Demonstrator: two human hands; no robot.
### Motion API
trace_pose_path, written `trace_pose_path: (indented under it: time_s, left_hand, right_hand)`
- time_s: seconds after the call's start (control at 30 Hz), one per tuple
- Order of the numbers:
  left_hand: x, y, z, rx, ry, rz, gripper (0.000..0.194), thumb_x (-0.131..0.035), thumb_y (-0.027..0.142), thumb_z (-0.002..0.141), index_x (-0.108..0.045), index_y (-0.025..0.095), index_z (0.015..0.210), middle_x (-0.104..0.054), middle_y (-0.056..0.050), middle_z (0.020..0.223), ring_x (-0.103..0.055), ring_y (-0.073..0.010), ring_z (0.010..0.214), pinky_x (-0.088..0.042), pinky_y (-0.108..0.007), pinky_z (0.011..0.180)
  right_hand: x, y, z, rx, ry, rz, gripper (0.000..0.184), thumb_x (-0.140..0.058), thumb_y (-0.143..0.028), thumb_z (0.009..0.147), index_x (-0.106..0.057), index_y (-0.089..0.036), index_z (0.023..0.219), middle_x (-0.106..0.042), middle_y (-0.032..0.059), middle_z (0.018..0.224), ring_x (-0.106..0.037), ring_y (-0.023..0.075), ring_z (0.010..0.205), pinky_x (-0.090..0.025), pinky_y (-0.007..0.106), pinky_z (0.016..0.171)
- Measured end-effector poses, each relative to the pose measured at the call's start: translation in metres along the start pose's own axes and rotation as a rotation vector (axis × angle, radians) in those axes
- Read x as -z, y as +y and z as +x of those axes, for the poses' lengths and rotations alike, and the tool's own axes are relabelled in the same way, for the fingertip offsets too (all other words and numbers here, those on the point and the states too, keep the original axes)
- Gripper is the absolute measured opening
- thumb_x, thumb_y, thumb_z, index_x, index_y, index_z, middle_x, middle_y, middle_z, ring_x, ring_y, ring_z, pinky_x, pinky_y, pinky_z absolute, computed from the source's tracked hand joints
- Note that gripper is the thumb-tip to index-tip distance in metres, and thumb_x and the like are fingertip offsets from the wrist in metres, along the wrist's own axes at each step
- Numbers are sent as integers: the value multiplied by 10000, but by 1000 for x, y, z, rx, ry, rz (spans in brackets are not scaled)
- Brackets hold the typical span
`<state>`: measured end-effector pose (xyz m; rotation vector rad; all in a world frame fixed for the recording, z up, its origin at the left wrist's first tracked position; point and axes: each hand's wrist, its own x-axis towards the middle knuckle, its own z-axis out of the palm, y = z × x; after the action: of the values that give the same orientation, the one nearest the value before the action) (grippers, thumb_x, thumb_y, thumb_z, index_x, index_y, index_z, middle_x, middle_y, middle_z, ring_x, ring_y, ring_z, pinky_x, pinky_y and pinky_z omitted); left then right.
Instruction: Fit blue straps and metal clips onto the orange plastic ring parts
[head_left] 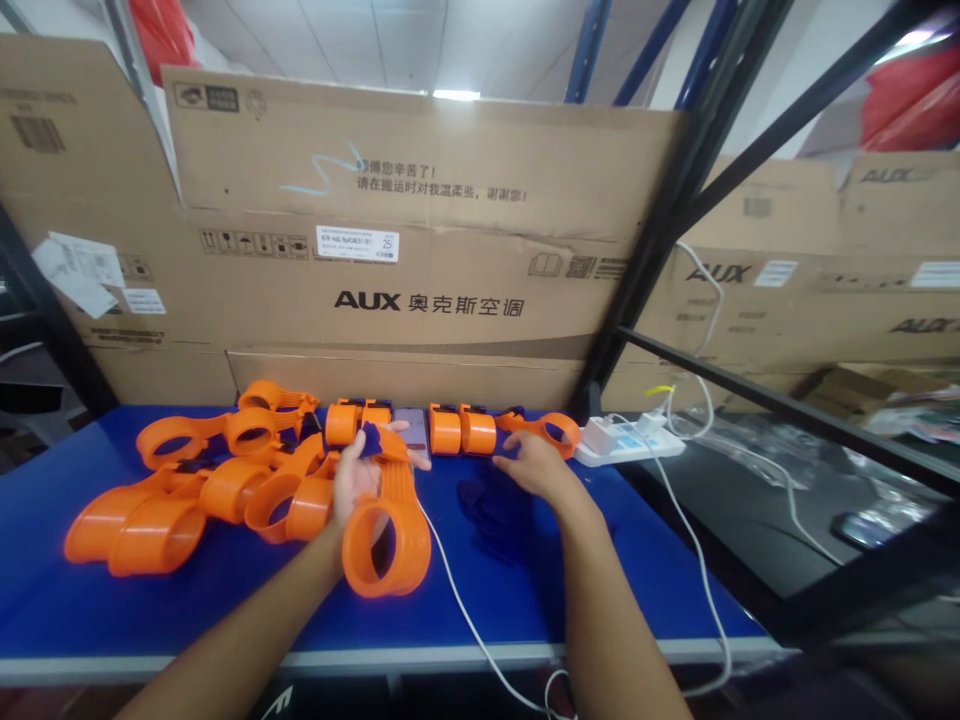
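Note:
My left hand (358, 482) is wrapped round an orange plastic piece (401, 560) with a large ring at its lower end and a ribbed neck. A bit of dark blue material shows at its top, by my fingers. My right hand (531, 462) hovers over the right side of the table, fingers apart and nothing visible in them. Just below it lies a dark blue cloth-like bundle (495, 510). Beside and behind that hand is another orange ringed piece (561, 434). Some of the right fingertips are hard to make out against the dark parts.
Several orange ringed pieces (157, 525) crowd the left of the blue table (247, 600). Orange rings (445, 432) and a phone (412, 430) stand along the back. A white power strip (630, 442) sits right, a white cable (469, 610) crosses the front, and cardboard (420, 340) walls the back.

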<state>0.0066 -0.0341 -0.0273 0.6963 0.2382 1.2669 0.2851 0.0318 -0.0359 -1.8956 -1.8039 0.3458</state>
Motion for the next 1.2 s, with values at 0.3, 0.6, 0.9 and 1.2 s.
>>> trace_pose_path:
  time_s: [0.3,0.6,0.9,1.2]
  left_hand:
    - [13,-3,2,-1,28,13,562,-578,537,899,-610,130,1286,-762,-115,846,-696,-235,630,-530,-315,570]
    - [26,-10,9,33,77,-19,604,-612,545,868,-597,141,1316,-767,-114,847,-703,-232,600,-549,-327,565]
    - [12,-8,8,56,115,13,664,-626,521,885,-512,161,1431,-764,-181,1093,-742,-279,816,-572,-351,671]
    - [14,-8,10,101,131,91,701,-594,529,903,-433,220,1511,-715,-188,1241,-687,-208,593,-529,-340,597]
  right_hand:
    - [1,15,4,-45,-36,-136,306,-797,-343,719,-736,-214,991,-745,103,974,-706,284,913,-500,334,742]
    - [11,11,5,-25,28,2,178,-690,-352,820,-697,-187,753,-632,18,602,-596,164,548,-425,258,521]
    - [19,-7,-10,-7,68,675,387,-712,-561,761,-579,-199,786,-428,-83,471,-353,80,359,-231,207,361]
    - [-2,-58,-25,131,-37,930,469,-748,-622,744,-566,-198,832,-456,-82,558,-309,46,367,-210,175,337]
